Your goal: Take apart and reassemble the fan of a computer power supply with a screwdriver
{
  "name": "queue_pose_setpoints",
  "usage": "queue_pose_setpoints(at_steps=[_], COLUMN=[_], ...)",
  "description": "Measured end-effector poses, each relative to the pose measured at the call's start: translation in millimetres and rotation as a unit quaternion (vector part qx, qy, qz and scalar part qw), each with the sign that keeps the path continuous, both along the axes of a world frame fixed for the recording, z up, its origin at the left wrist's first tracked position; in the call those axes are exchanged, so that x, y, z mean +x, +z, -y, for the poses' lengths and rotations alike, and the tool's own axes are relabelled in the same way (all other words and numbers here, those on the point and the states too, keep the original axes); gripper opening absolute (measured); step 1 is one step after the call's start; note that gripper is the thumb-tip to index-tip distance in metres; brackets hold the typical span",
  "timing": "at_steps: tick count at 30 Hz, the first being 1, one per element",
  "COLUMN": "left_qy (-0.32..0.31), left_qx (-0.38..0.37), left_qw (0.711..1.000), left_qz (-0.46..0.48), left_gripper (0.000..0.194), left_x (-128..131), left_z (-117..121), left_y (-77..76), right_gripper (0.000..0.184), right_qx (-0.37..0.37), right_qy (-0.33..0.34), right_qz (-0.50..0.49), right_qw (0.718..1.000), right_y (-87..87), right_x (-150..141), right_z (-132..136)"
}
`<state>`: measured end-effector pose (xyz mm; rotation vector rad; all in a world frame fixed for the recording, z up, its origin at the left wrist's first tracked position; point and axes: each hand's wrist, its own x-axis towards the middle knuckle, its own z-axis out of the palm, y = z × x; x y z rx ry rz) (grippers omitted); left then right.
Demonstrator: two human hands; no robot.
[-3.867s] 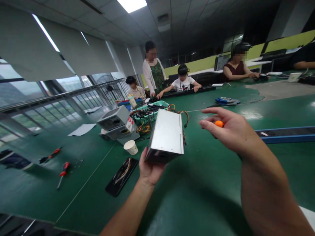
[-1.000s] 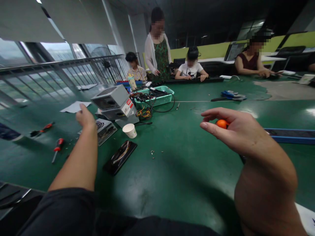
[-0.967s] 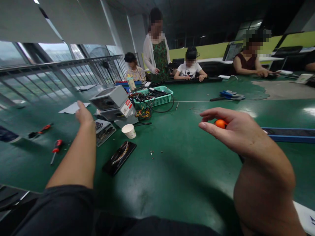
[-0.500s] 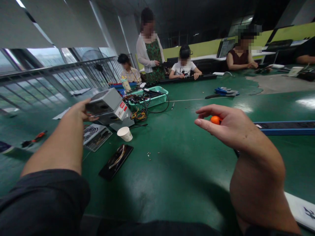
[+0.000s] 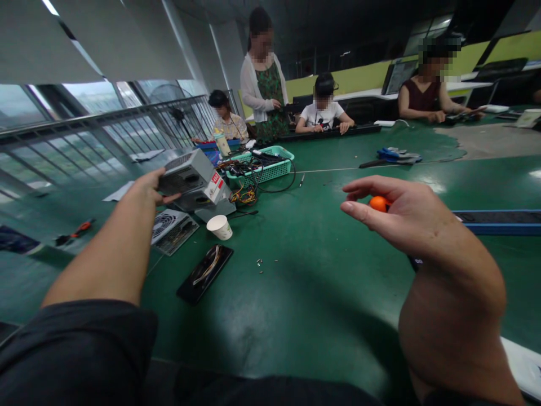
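My left hand (image 5: 154, 185) grips the left end of a grey computer power supply (image 5: 192, 169) with a red and white label. This one sits tilted on top of other grey power supplies (image 5: 203, 198) in a stack. My right hand (image 5: 397, 208) is raised over the table, its fingers curled around an orange round-ended object (image 5: 379, 204); the rest of that object is hidden by the palm. Below the stack lies another power supply (image 5: 175, 230) with its fan grille facing up. A white paper cup (image 5: 220, 227) stands beside it.
A black phone-like slab (image 5: 205, 274) and several tiny metal bits (image 5: 260, 263) lie on the green table (image 5: 296, 316). Behind are a teal basket (image 5: 274, 169) of cables, blue gloves (image 5: 397, 155) and a blue-edged strip (image 5: 499, 221). Several people work across the table.
The view has shifted slightly, so everything appears a little further right. My left hand stays on the power supply, and my right hand keeps its curled pose around the orange object.
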<state>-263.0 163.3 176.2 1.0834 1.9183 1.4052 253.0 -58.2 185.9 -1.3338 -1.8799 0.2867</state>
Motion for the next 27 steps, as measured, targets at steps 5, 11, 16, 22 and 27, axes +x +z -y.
queue_pose_setpoints(at_steps=[5, 11, 16, 22, 27], left_qy=[0.047, 0.006, 0.012, -0.036, -0.087], left_qx=[-0.063, -0.067, -0.060, 0.026, 0.130], left_qw=[0.977, 0.974, 0.978, 0.983, 0.975], left_qz=[0.199, 0.216, 0.198, 0.178, 0.156], left_gripper=[0.031, 0.029, 0.035, 0.031, 0.048], left_x=[-11, -16, -11, 6, 24], left_z=[1, -1, 1, 4, -7], left_y=[-3.4, 3.1, 11.1, 21.3, 49.1], right_gripper=[0.043, 0.042, 0.045, 0.049, 0.048], right_qx=[0.011, 0.002, 0.003, -0.007, -0.005], right_qy=[-0.015, -0.025, -0.023, -0.017, -0.013], right_qz=[0.003, 0.002, 0.000, 0.000, 0.003], right_qw=[1.000, 1.000, 1.000, 1.000, 1.000], right_y=[1.2, 2.9, 4.9, 3.1, 1.1], right_x=[2, 5, 4, 7, 8], right_z=[3, 6, 5, 1, -1])
